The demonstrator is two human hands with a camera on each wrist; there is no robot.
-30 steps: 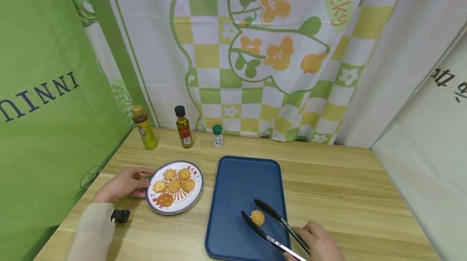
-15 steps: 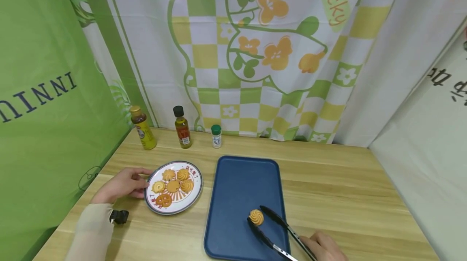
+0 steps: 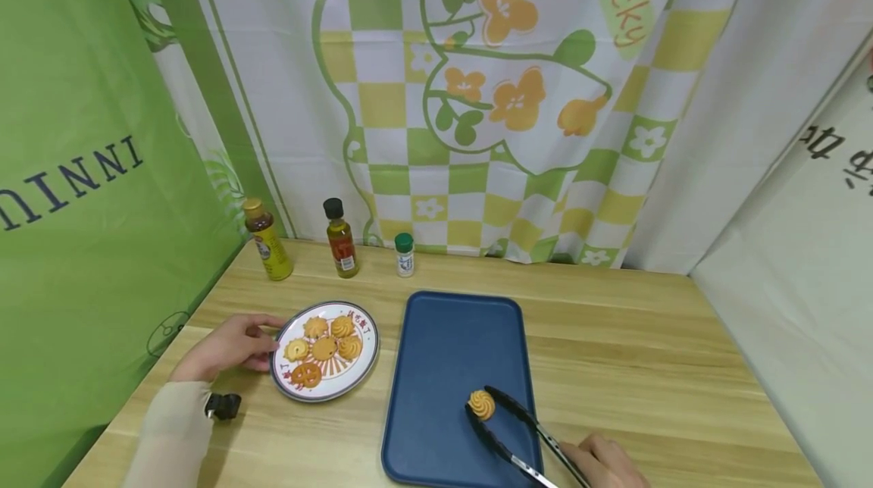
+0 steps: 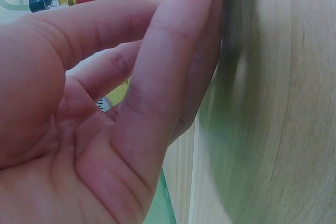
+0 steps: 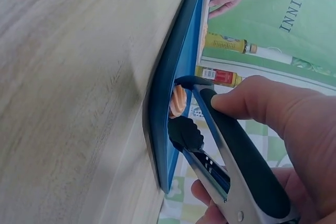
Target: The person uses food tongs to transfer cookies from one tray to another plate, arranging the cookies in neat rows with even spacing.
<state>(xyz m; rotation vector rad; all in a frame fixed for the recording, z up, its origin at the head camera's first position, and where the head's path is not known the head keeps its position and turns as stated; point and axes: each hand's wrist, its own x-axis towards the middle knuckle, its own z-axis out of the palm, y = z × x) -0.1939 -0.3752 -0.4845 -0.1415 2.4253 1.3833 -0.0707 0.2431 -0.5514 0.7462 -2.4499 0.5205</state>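
Gripping tongs (image 3: 518, 431), right hand (image 3: 603, 465); cookie (image 3: 480, 404) pinched between tips near tray's (image 3: 443, 336) front right corner. Judged light, crumbly: squeezed gently at sides. Plate (image 3: 364, 363) rim touched by left hand (image 3: 228, 346), fingers relaxed.

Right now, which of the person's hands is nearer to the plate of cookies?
Left. The left hand touches the plate's left rim, while the right hand holds tongs over the blue tray, well to the plate's right.
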